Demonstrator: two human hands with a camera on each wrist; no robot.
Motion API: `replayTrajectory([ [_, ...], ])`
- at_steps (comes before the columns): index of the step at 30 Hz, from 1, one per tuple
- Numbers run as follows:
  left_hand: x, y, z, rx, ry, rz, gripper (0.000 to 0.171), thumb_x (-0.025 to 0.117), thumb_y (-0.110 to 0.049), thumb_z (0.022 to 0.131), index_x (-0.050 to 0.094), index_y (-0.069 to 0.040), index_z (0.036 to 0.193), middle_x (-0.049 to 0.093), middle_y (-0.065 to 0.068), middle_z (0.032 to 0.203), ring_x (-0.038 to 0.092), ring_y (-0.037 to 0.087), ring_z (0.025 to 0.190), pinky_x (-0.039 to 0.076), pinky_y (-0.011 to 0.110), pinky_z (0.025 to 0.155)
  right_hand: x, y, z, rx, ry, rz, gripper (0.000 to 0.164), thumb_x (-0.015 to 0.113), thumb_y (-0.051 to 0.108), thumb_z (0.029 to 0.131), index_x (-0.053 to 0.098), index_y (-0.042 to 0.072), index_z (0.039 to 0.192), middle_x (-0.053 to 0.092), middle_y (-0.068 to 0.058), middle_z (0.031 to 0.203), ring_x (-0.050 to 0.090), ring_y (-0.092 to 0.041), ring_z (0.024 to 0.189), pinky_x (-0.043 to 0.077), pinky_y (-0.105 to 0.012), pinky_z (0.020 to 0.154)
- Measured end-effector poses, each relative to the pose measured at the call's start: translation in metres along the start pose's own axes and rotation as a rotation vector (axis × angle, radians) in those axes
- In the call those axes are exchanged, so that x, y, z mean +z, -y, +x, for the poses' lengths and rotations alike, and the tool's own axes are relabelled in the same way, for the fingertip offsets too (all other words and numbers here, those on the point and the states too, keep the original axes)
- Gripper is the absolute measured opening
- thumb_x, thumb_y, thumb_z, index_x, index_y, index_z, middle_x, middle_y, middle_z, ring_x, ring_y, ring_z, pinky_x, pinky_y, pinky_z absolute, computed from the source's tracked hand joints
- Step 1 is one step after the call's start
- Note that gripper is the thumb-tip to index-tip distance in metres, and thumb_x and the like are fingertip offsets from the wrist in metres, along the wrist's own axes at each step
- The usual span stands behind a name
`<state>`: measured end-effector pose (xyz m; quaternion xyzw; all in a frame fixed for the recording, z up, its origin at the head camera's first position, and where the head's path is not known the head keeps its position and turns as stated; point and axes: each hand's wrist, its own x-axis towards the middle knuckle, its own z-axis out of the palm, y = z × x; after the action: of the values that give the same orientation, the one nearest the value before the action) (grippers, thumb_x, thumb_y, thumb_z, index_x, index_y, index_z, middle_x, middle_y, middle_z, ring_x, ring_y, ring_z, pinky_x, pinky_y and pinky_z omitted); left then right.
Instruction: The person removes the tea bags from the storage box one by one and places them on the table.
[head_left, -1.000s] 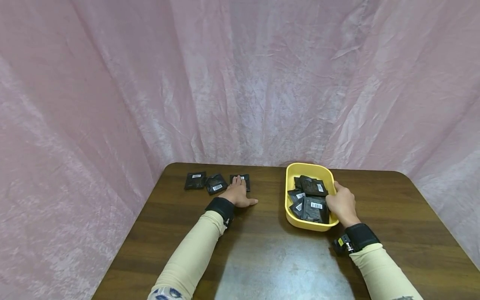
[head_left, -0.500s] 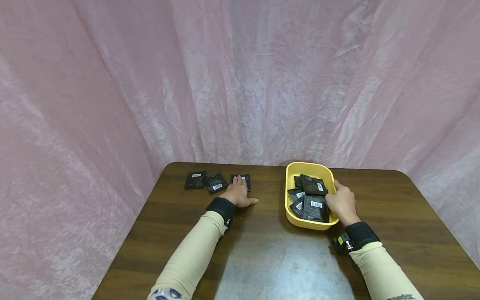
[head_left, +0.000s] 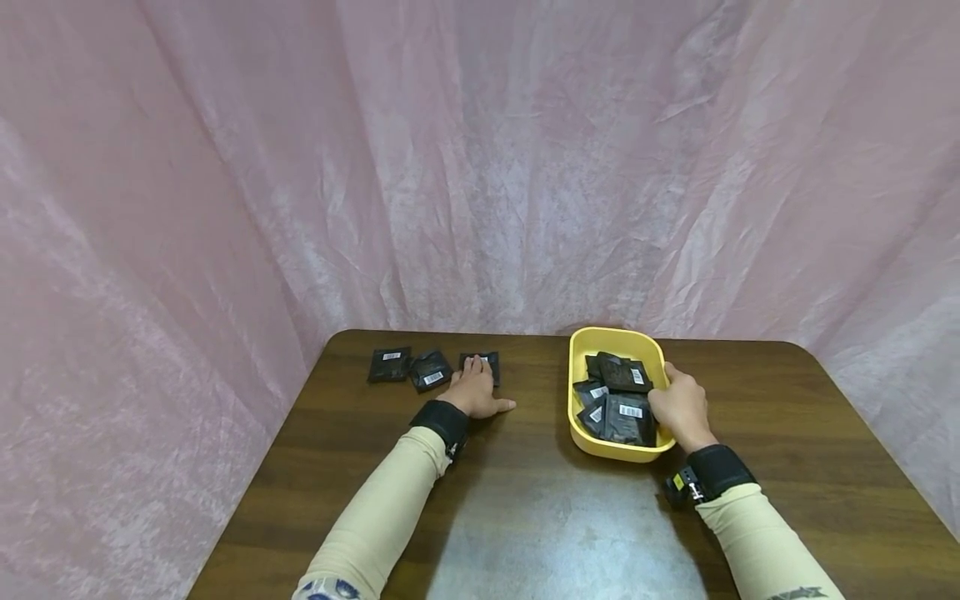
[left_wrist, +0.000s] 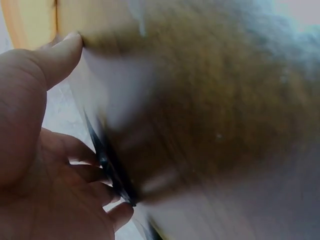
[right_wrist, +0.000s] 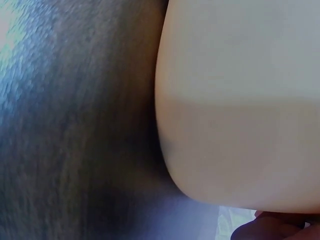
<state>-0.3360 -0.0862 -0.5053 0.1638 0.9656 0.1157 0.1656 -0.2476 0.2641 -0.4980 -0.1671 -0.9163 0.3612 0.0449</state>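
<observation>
My left hand lies with outstretched fingers over a small flat black packet at the back of the table, thumb spread to the right. In the left wrist view, fingertips meet the dark edge of that packet. On the right, my right hand grips the right wall of a yellow plastic bin, its thumb over the rim. Several black packets with white barcode labels are heaped inside. The right wrist view is filled mostly by the bin's outer wall, with fingers just showing below.
Left of my left hand, two more black packets with barcode labels lie side by side on the wooden table. A pink velvety curtain hangs directly behind the table's far edge.
</observation>
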Motion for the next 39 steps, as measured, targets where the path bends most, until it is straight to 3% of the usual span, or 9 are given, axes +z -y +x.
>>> replayTrajectory([
  [3, 0.002, 0.004, 0.001, 0.012, -0.035, -0.024, 0.109, 0.065, -0.063, 0.1, 0.015, 0.004, 0.169, 0.009, 0.028, 0.178, 0.007, 0.043, 0.169, 0.017, 0.062, 0.135, 0.003, 0.001, 0.001, 0.005, 0.002, 0.009, 0.075, 0.051, 0.011, 0.092, 0.034, -0.002, 0.164, 0.047, -0.036, 0.158, 0.057, -0.054, 0.132, 0.05, -0.066, 0.107],
  [5, -0.002, 0.002, -0.006, 0.025, -0.055, -0.037, 0.105, 0.066, -0.056, 0.102, 0.012, 0.003, 0.17, 0.008, 0.026, 0.179, 0.004, 0.04, 0.17, 0.014, 0.061, 0.136, 0.004, 0.002, 0.001, 0.003, 0.0, 0.009, 0.075, 0.051, 0.011, 0.092, 0.034, -0.002, 0.164, 0.046, -0.035, 0.159, 0.056, -0.054, 0.133, 0.049, -0.066, 0.107],
  [12, -0.01, -0.007, -0.006, 0.118, -0.145, -0.068, 0.099, 0.069, -0.049, 0.102, 0.017, 0.002, 0.169, 0.012, 0.025, 0.179, 0.006, 0.04, 0.17, 0.01, 0.061, 0.137, 0.005, 0.004, 0.004, -0.04, -0.024, -0.013, 0.075, 0.052, 0.01, 0.091, 0.036, -0.004, 0.163, 0.049, -0.037, 0.156, 0.057, -0.057, 0.132, 0.048, -0.068, 0.107],
  [16, -0.016, -0.023, -0.01, 0.208, -0.182, -0.067, 0.091, 0.068, -0.045, 0.105, 0.023, 0.002, 0.168, 0.016, 0.024, 0.179, 0.009, 0.04, 0.169, 0.015, 0.059, 0.136, 0.004, 0.004, 0.004, -0.036, -0.022, -0.013, 0.075, 0.052, 0.01, 0.091, 0.036, -0.004, 0.163, 0.05, -0.037, 0.155, 0.058, -0.056, 0.13, 0.049, -0.068, 0.106],
  [23, -0.025, -0.067, -0.022, 0.446, -0.28, -0.12, 0.069, 0.064, -0.032, 0.108, 0.039, 0.003, 0.162, 0.029, 0.019, 0.176, 0.023, 0.035, 0.167, 0.028, 0.048, 0.134, 0.005, 0.003, 0.002, -0.037, -0.026, -0.016, 0.075, 0.052, 0.01, 0.091, 0.036, -0.003, 0.163, 0.051, -0.037, 0.155, 0.059, -0.055, 0.129, 0.049, -0.067, 0.105],
  [27, -0.029, -0.098, -0.033, 0.553, -0.256, -0.114, 0.062, 0.063, -0.029, 0.109, 0.044, 0.0, 0.161, 0.036, 0.017, 0.174, 0.03, 0.03, 0.165, 0.031, 0.041, 0.133, 0.004, 0.005, 0.0, -0.06, -0.035, -0.031, 0.075, 0.052, 0.01, 0.089, 0.039, -0.003, 0.162, 0.058, -0.038, 0.146, 0.061, -0.057, 0.125, 0.05, -0.068, 0.102],
  [31, -0.029, -0.124, -0.042, 0.608, -0.198, -0.082, 0.059, 0.062, -0.03, 0.109, 0.048, -0.002, 0.159, 0.041, 0.013, 0.172, 0.036, 0.026, 0.163, 0.033, 0.035, 0.132, 0.005, 0.005, -0.001, -0.07, -0.043, -0.041, 0.075, 0.052, 0.011, 0.088, 0.041, -0.003, 0.161, 0.059, -0.037, 0.146, 0.06, -0.059, 0.126, 0.05, -0.068, 0.101],
  [39, -0.017, -0.149, -0.04, 0.655, -0.112, -0.066, 0.049, 0.063, -0.028, 0.109, 0.059, -0.002, 0.151, 0.053, 0.011, 0.164, 0.047, 0.022, 0.157, 0.038, 0.03, 0.128, 0.01, 0.006, -0.001, -0.068, -0.048, -0.048, 0.075, 0.054, 0.011, 0.087, 0.042, -0.005, 0.16, 0.058, -0.038, 0.145, 0.06, -0.06, 0.128, 0.05, -0.069, 0.103],
])
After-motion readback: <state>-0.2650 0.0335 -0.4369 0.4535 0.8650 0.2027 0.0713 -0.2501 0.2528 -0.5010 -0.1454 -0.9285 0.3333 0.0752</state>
